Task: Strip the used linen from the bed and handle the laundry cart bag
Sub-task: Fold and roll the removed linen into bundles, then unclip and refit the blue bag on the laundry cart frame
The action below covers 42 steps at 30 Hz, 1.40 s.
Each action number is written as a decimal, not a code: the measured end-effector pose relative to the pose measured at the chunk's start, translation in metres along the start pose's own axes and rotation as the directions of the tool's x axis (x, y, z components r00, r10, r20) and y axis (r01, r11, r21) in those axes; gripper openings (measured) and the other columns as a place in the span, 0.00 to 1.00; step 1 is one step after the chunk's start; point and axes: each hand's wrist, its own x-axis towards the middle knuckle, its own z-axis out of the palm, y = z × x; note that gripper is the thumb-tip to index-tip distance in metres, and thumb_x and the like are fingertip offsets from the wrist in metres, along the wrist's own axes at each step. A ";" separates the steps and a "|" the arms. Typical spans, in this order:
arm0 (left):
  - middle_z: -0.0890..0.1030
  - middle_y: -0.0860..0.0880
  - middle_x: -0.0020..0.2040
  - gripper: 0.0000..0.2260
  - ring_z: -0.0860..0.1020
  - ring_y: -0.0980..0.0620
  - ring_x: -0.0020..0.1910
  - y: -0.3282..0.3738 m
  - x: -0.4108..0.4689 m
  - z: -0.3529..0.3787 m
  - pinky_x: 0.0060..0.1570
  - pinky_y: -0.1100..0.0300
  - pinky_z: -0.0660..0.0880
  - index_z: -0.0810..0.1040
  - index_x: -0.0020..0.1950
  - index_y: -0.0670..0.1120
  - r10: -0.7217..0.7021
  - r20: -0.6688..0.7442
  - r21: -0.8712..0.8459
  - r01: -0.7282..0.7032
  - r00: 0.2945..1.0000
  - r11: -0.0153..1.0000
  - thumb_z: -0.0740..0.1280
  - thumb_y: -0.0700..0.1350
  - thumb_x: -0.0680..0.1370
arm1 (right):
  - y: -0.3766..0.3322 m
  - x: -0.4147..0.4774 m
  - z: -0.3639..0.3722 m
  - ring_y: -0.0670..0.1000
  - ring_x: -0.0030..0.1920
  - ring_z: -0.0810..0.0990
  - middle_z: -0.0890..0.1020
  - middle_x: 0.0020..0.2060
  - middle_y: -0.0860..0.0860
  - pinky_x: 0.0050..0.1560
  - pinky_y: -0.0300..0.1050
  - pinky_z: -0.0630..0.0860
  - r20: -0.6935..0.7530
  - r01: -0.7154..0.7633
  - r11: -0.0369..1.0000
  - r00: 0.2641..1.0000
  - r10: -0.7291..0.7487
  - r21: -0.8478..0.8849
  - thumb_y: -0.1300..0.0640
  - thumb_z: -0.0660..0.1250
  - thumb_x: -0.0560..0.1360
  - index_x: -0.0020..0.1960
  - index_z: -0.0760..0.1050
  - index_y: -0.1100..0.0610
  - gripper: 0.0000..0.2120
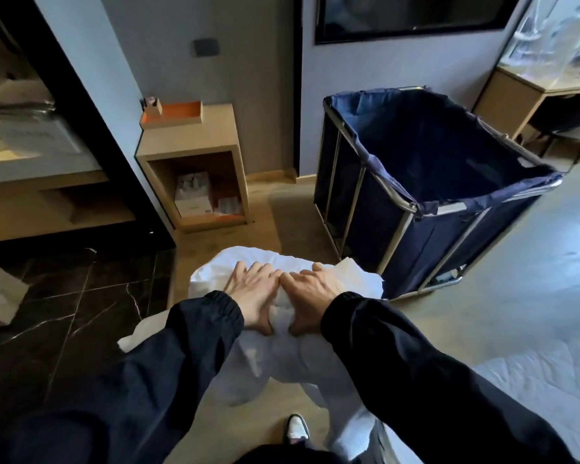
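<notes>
writing: print on shelf boxes (193, 195) too small to read
left grip (252, 293): fingers over white linen (275, 259), thumb pinching beneath
right grip (310, 291): same hold

One wide-angle head cam, facing fwd & down, left hand (253, 293) & right hand (312, 291) close at centre gripping linen (282, 262), laundry cart (449, 236) farther right.

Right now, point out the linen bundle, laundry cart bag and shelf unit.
linen bundle (282, 363), head view, hanging middle fold
laundry cart bag (449, 155), head view, inner wall
shelf unit (213, 135), head view, bare top
</notes>
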 end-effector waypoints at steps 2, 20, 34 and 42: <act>0.69 0.51 0.51 0.28 0.69 0.48 0.54 -0.021 0.035 -0.019 0.50 0.52 0.63 0.61 0.50 0.52 -0.001 -0.015 0.009 0.001 1.000 1.000 0.74 0.59 0.60 | 0.026 0.036 -0.013 0.56 0.49 0.78 0.78 0.47 0.51 0.50 0.51 0.63 -0.012 -0.004 1.000 1.000 0.004 -0.015 0.41 0.74 0.60 0.55 0.66 0.56 0.32; 0.65 0.52 0.47 0.27 0.68 0.49 0.52 -0.158 0.396 -0.150 0.47 0.54 0.60 0.62 0.51 0.52 0.323 -0.067 0.138 -0.312 0.944 0.940 0.73 0.58 0.62 | 0.268 0.278 -0.102 0.55 0.51 0.77 0.79 0.50 0.49 0.50 0.47 0.63 -0.041 -0.344 0.939 0.938 0.344 0.002 0.42 0.74 0.62 0.56 0.66 0.53 0.29; 0.65 0.52 0.45 0.26 0.68 0.50 0.49 -0.081 0.663 -0.296 0.45 0.54 0.60 0.59 0.47 0.52 0.624 -0.160 0.312 -0.561 0.764 0.767 0.72 0.58 0.61 | 0.520 0.305 -0.163 0.53 0.46 0.78 0.78 0.43 0.47 0.48 0.48 0.62 -0.202 -0.665 0.746 0.727 0.657 0.032 0.42 0.72 0.57 0.49 0.67 0.52 0.27; 0.65 0.51 0.45 0.27 0.69 0.48 0.52 0.022 0.778 -0.349 0.49 0.51 0.64 0.59 0.48 0.51 0.711 -0.136 0.411 -0.614 0.689 0.674 0.72 0.58 0.62 | 0.653 0.268 -0.169 0.54 0.49 0.78 0.79 0.47 0.48 0.47 0.48 0.62 -0.244 -0.765 0.642 0.615 0.750 0.045 0.42 0.72 0.60 0.49 0.63 0.51 0.26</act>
